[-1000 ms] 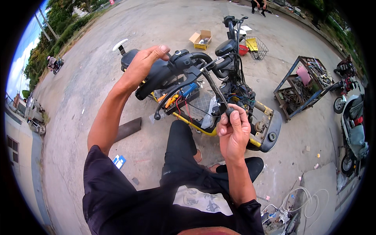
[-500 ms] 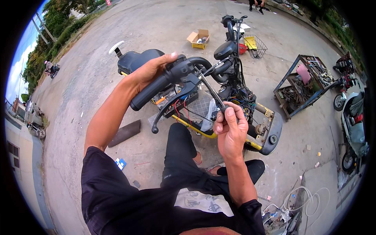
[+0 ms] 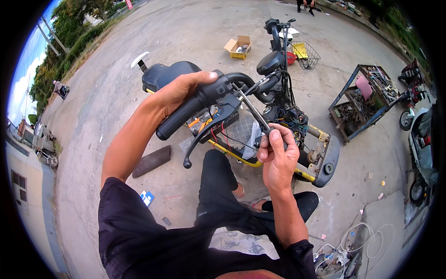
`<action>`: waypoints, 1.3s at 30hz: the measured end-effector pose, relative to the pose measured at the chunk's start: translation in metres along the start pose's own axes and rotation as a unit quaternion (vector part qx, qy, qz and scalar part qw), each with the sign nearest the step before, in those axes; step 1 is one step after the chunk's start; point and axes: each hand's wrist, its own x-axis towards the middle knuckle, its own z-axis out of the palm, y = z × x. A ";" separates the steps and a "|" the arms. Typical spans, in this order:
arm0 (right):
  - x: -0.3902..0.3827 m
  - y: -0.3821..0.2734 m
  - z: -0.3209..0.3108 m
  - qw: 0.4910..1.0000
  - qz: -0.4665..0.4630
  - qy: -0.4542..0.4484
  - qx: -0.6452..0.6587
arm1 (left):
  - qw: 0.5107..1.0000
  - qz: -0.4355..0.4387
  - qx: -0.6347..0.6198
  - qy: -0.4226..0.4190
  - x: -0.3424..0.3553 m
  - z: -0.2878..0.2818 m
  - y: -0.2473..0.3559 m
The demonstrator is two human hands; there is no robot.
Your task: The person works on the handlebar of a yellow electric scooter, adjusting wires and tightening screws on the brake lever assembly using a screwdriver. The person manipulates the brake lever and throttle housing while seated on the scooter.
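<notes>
My left hand is wrapped round the black handlebar's switch housing, beside the long rubber grip, its thumb on top. A black brake lever hangs below the housing. In my right hand is a screwdriver, its dark handle pinched in my fingers and its steel shaft slanting up to the housing's underside; whether the tip sits in a screw I cannot tell. Beneath both hands is a stripped scooter with a yellow frame, exposed coloured wiring and a black seat.
A metal tool cart stands right, with parked scooters beyond. Behind are a cardboard box and a wire basket. A seated person is at the top; a rider is far left. A loose panel lies left.
My left hand has shifted from over the housing to wrap round it, uncovering more of the grip. My right hand has moved slightly, still holding the screwdriver at the housing. The distant rider has moved slightly.
</notes>
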 end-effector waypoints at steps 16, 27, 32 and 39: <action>0.001 -0.009 0.011 0.994 -0.012 0.001 -0.113 | 1.000 -0.008 0.005 0.018 0.005 0.000 0.003; 0.001 -0.007 0.023 0.942 -0.126 0.004 -0.312 | 0.999 -0.004 0.000 0.036 0.000 0.006 0.004; 0.013 0.001 0.014 0.742 -0.428 -0.080 -0.510 | 1.000 -0.004 -0.008 -0.012 0.004 0.003 0.005; 0.015 0.011 0.004 0.623 -0.504 -0.112 -0.588 | 0.996 0.005 0.013 -0.094 0.025 -0.015 -0.004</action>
